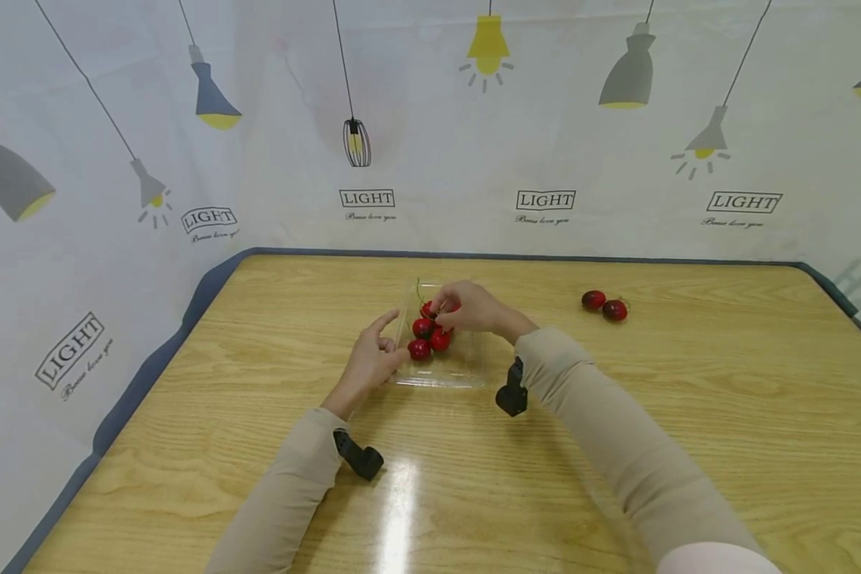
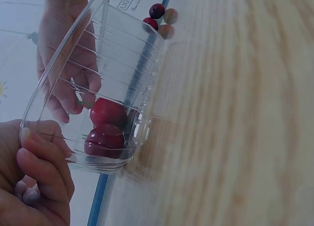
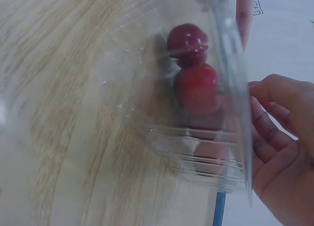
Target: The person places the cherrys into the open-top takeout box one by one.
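Note:
A clear plastic box (image 1: 448,375) stands on the table with several dark-red cherries (image 1: 419,349) inside, clustered toward its left side. At its left wall, my left hand (image 1: 373,355) holds the rim, with curled fingers (image 2: 46,162) showing in the left wrist view. Reaching in from the right, my right hand (image 1: 469,307) is over the far cherries and pinches at the green stem of one cherry (image 3: 197,88). The box wall partly blurs this contact in the right wrist view. Two more cherries (image 1: 604,305) lie together outside the box, toward the back right.
The wooden table (image 1: 689,414) has a dark blue border at its back and left edges. Behind it hangs a pale curtain (image 1: 430,143) printed with lamps. A black wrist camera (image 1: 513,389) is strapped to each sleeve.

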Tool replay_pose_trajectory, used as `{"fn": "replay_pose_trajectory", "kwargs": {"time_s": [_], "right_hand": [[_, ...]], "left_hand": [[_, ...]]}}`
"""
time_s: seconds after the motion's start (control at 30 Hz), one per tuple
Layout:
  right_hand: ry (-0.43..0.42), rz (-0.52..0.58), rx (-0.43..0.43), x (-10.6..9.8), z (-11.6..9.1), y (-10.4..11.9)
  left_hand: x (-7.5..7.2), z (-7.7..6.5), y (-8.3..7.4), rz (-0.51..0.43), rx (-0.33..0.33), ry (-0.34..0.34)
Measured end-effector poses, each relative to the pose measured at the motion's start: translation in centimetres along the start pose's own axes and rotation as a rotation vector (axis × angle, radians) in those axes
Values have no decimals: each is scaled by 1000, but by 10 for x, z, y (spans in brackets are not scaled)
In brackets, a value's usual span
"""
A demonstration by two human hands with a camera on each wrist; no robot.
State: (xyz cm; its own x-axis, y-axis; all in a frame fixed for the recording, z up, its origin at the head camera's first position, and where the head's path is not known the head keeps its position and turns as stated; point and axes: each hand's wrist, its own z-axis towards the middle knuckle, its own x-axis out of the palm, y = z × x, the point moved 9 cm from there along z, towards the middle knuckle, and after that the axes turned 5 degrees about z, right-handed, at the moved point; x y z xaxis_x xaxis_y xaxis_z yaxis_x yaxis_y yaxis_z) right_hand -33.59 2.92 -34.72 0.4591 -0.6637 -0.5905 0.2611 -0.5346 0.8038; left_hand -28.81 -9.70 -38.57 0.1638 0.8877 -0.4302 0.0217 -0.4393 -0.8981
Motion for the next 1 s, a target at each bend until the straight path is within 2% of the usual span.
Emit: {"fn": "replay_pose_trajectory", "kwargs": {"time_s": [0.33,0.77,1.0], "right_hand": [[-69,-23,-21,-5,1,1],[-110,1,-72,-11,-3,5],[-140,12,-34,-16,-4,2]], "left_hand": [[0,0,0,1,2,5],[0,0,1,2,-5,7],[0,0,0,-9,-6,3]]}}
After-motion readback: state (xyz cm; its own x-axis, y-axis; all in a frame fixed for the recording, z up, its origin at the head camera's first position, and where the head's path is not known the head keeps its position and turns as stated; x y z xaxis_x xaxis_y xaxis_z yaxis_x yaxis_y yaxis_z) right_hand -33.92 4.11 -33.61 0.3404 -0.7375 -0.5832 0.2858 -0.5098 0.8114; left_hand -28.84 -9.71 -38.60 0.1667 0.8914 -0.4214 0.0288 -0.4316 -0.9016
